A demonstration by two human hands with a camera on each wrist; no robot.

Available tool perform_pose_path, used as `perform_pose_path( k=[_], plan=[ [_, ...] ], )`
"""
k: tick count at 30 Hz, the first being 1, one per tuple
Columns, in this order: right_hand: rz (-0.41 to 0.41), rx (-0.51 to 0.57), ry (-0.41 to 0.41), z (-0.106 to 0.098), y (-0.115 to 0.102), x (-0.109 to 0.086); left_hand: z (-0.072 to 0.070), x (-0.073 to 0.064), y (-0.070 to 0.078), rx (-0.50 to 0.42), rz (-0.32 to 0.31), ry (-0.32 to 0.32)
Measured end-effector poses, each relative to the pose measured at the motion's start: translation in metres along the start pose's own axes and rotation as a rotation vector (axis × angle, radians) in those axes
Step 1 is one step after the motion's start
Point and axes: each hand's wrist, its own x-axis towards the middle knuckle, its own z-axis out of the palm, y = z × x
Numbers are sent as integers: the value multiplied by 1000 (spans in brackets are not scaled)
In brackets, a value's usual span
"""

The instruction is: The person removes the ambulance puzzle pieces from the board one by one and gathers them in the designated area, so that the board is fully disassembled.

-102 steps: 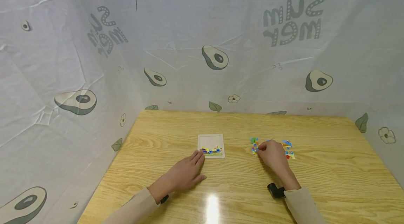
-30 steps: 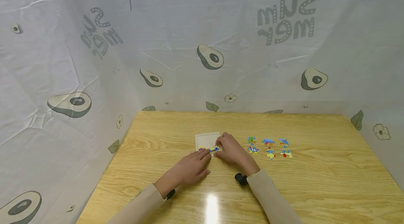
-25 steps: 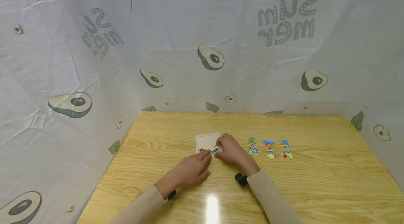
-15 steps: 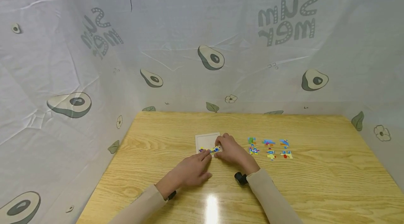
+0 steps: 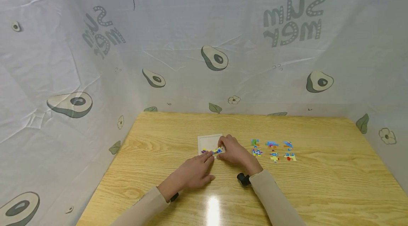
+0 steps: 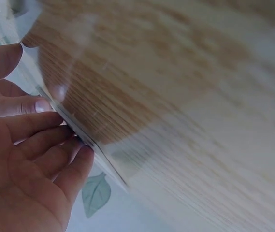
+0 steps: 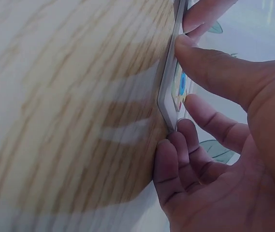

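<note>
A square jigsaw tray [image 5: 209,140] lies on the table, its lower strip filled with joined pieces [image 5: 218,151] showing a yellow picture with a blue wheel. My left hand [image 5: 192,173] lies with extended fingers on the tray's lower left, covering part of the pieces. At the lower right corner, my right hand [image 5: 234,151] curls thumb and index finger about a jigsaw piece [image 7: 181,83]. In the right wrist view, the thumb [image 7: 214,65] sits at the tray's near edge, with the other fingers bent by its side. The left wrist view shows the left fingertips along the tray's edge [image 6: 96,147].
Right of the tray, several loose jigsaw pieces lie in two rows, including a green one [image 5: 255,142] and a red and yellow one [image 5: 290,156]. A wood-grain table [image 5: 165,137] is backed by a printed white curtain [image 5: 185,41].
Since the earliest frame, the right hand has moved left from the loose pieces to the tray, and the left hand slightly right over its lower edge. In the last second both hands stay almost still.
</note>
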Motion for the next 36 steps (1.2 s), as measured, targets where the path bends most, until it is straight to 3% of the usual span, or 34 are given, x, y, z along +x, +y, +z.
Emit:
perform_pose_path(
  k=[36],
  plan=[
    [-29,33,72,9,4,0,0,-1,3,44,16,23]
  ],
)
